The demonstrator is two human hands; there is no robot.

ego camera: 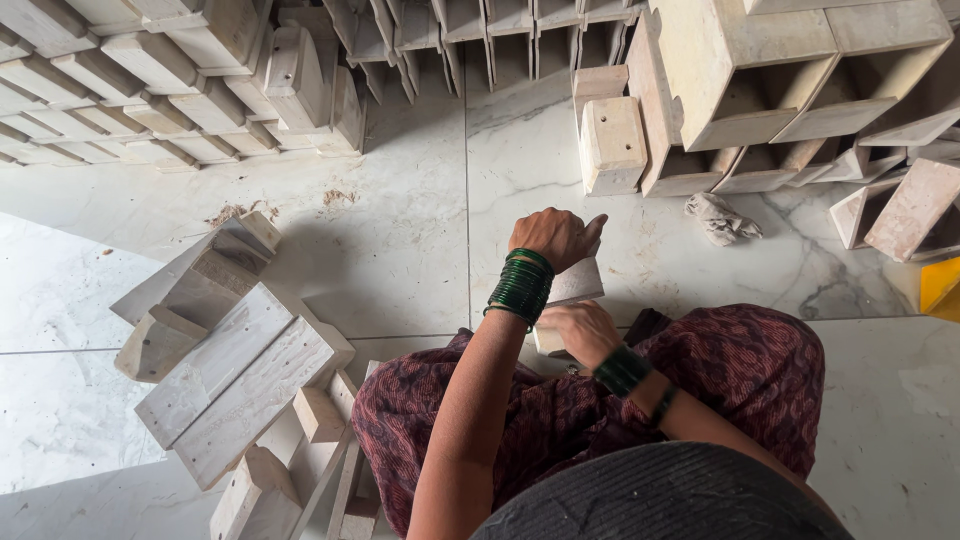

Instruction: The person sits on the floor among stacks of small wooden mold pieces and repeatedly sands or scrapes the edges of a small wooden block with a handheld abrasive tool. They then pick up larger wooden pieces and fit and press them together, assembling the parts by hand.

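A white marble-patterned floor was seen to carry everything, with the person seated on it, knees draped in dark red patterned cloth. Stacks of pale wooden box frames were ranged along the far right, and rows of similar pale pieces along the far left. A slatted wooden assembly lay just beside the left knee, with loose blocks around it. A single upright block stood near the right stacks, and a crumpled rag lay on the floor beyond the hands. A small pale wooden block was held over the lap, between the two hands. The left hand was closed in a fist against the block's upper edge; what it gripped, if anything besides the block, could not be told. The right hand was curled around the lower part, supporting it. The block was judged stiff, light enough for one hand, dry and rough rather than slippery, with edges that may chip or splinter; its flat side faces were judged the soundest hold. Green bangles were worn on the left wrist, close to the block. Sawdust was scattered well apart from the hands. Nothing lay between the hands and the block.
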